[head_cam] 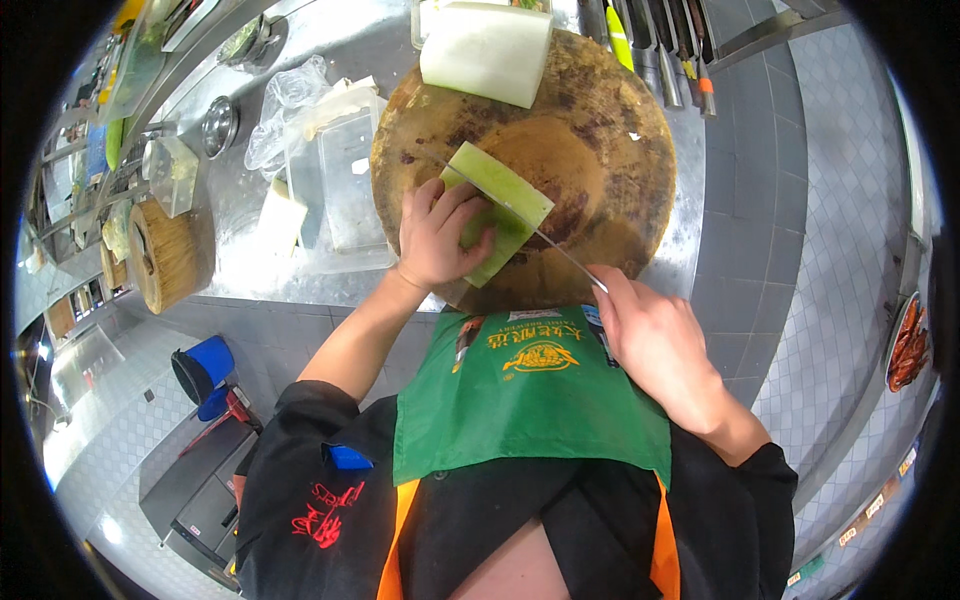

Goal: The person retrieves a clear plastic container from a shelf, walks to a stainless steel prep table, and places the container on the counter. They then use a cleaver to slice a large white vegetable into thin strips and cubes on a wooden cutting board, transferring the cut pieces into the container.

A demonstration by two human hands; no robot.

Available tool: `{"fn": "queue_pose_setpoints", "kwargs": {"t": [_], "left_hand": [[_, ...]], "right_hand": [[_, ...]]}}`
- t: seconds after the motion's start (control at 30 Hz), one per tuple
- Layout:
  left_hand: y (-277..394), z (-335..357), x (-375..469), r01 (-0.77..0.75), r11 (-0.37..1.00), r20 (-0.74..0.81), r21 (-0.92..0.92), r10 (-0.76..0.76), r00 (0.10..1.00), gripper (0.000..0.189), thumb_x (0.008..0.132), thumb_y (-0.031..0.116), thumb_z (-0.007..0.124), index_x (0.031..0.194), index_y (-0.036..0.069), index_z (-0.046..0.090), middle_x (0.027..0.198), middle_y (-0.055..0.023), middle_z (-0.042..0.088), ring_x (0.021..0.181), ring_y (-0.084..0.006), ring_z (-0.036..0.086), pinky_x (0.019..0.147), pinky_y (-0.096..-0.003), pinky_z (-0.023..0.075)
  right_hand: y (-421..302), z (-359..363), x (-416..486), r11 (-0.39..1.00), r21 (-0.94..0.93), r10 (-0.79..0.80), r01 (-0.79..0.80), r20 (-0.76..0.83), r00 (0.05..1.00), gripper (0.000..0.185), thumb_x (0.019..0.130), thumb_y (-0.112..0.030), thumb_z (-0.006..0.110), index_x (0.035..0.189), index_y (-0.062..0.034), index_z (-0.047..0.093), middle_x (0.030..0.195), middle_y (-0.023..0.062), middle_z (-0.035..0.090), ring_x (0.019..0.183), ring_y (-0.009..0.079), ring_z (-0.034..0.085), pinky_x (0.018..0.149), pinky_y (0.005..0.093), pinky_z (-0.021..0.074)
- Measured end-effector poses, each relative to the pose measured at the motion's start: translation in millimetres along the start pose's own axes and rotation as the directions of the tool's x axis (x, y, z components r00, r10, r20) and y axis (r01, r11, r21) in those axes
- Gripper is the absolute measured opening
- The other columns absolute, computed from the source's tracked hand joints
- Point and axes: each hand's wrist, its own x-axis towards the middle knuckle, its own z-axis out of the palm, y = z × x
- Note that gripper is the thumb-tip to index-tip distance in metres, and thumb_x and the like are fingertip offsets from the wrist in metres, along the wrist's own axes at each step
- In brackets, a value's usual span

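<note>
A flat rectangular slab of pale green melon-like vegetable [501, 259] lies on a round wooden chopping block [630, 142]. My left hand [448, 232] presses on it, fingers bent near the blade. In my right hand [649, 330] is a knife [566, 256], seen nearly edge-on as a thin line across the slab. Beyond the blade lies a strip of the same green vegetable [502, 180]; whether it is fully severed cannot be told. A large white block of vegetable with a green underside [487, 52] rests at the block's far edge.
Left of the block stand a clear plastic container [349, 187], a crumpled plastic bag [289, 105] and a white piece [281, 221] on the steel counter [240, 255]. Several knives hang in a rack [664, 52] at the far right. Another wooden block [169, 251] is at left.
</note>
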Motion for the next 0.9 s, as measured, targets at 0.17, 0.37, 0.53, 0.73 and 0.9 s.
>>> {"fn": "queue_pose_setpoints", "kwargs": {"t": [0.17, 0.37, 0.53, 0.73, 0.9], "left_hand": [[0, 6, 1, -0.012, 1.0, -0.082, -0.015, 0.011, 0.997, 0.044, 0.06, 0.021, 0.08, 0.103, 0.014, 0.071, 0.116, -0.0016, 0.069, 0.104, -0.0309, 0.058, 0.085, -0.0432, 0.0463], [0, 8, 0, -0.008, 1.0, -0.098, 0.022, 0.01, 0.995, 0.039, 0.063, 0.025, 0.077, 0.101, 0.016, 0.072, 0.114, -0.0002, 0.069, 0.105, -0.0285, 0.059, 0.082, -0.0416, 0.0457], [-1, 9, -2, -0.006, 1.0, -0.098, 0.01, 0.007, 0.995, 0.035, 0.067, 0.029, 0.077, 0.1, 0.018, 0.072, 0.113, 0.0016, 0.068, 0.106, -0.0266, 0.059, 0.081, -0.0402, 0.0451], [-3, 19, -12, 0.009, 0.998, -0.148, -0.063, -0.018, 0.989, 0.049, 0.065, 0.026, 0.081, 0.112, 0.019, 0.067, 0.123, 0.0009, 0.063, 0.111, -0.0294, 0.057, 0.088, -0.043, 0.0444], [-6, -3, 10, -0.005, 0.985, -0.232, -0.175, -0.036, 0.972, 0.074, 0.065, 0.027, 0.09, 0.131, 0.02, 0.056, 0.143, -0.0012, 0.054, 0.123, -0.0348, 0.053, 0.103, -0.0507, 0.0389]], "right_hand": [[-3, -2, 11, 0.998, -0.07, 0.009, -0.001, 0.111, 0.994, 0.011, 0.101, -0.014, 0.057, 0.106, -0.004, 0.057, 0.072, 0.0165, 0.067, 0.061, 0.0396, 0.069, 0.054, 0.0513, 0.0565], [-9, 10, 34, 0.995, -0.091, 0.057, -0.038, 0.224, 0.973, 0.013, 0.102, -0.013, 0.058, 0.104, -0.0009, 0.053, 0.072, 0.0219, 0.066, 0.067, 0.0463, 0.066, 0.058, 0.0563, 0.0541], [-7, 38, 61, 1.0, -0.03, 0.008, -0.002, 0.182, 0.983, 0.013, 0.099, -0.009, 0.059, 0.105, 0.0015, 0.053, 0.074, 0.023, 0.068, 0.066, 0.0455, 0.067, 0.058, 0.0559, 0.0543], [5, 75, 79, 0.988, -0.068, -0.14, 0.141, 0.019, 0.99, 0.012, 0.098, -0.011, 0.055, 0.102, 0.0, 0.053, 0.07, 0.0191, 0.069, 0.058, 0.04, 0.069, 0.052, 0.0522, 0.0564], [7, 79, 73, 0.988, -0.092, -0.127, 0.122, -0.046, 0.991, 0.013, 0.099, -0.011, 0.055, 0.106, -0.0007, 0.051, 0.071, 0.0186, 0.068, 0.058, 0.0393, 0.069, 0.051, 0.0516, 0.0562]]}}
